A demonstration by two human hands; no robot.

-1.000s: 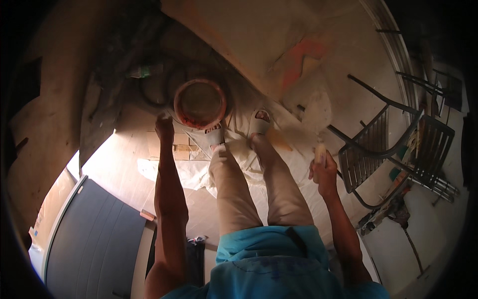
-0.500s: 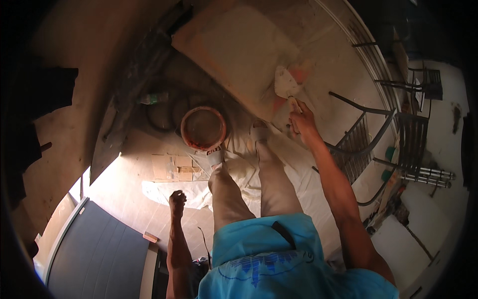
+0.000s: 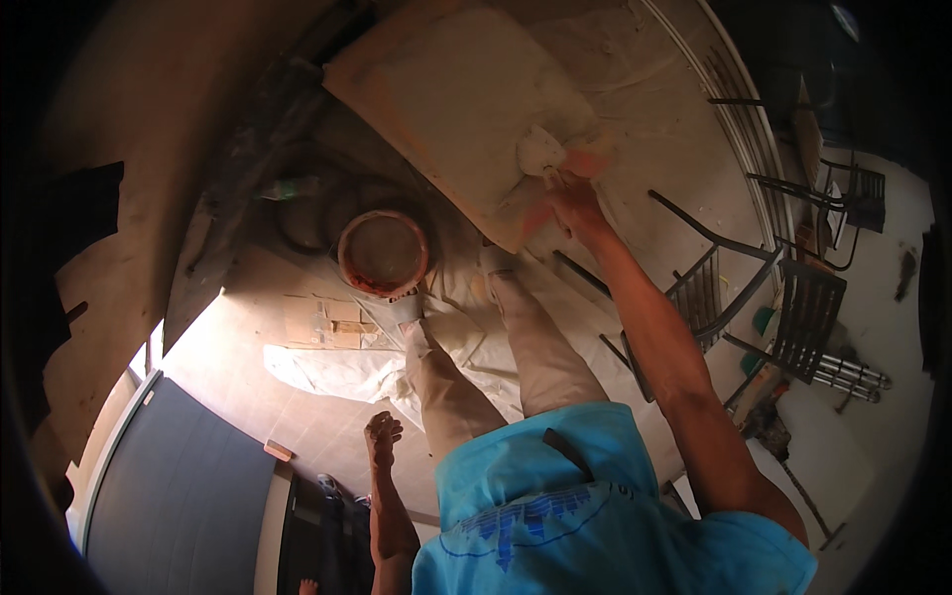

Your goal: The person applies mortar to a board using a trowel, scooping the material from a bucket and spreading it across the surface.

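Observation:
In my right hand (image 3: 577, 206) is the handle of a trowel (image 3: 539, 151) with a broad pale blade. The blade lies over the far right part of a large pale board (image 3: 426, 109), beside reddish patches; whether it touches the surface I cannot tell. My left hand (image 3: 384, 436) hangs low beside my left leg, holding nothing, its fingers loosely curled and a little apart. A round bucket (image 3: 424, 246) with a reddish-stained rim stands in front of my left foot. Greyish material shows inside it.
Crumpled plastic sheeting (image 3: 317, 369) and flattened cardboard (image 3: 302, 319) lie on the floor around my feet. A dark metal chair (image 3: 709, 288) stands close to my right arm. A bottle (image 3: 290, 188) lies beyond the bucket. Another person's legs (image 3: 342, 531) show at lower left.
My right hand has moved the trowel a little left and farther over the board. My left hand has shifted right and lower, its fingers loosening. The whole view has also shifted slightly.

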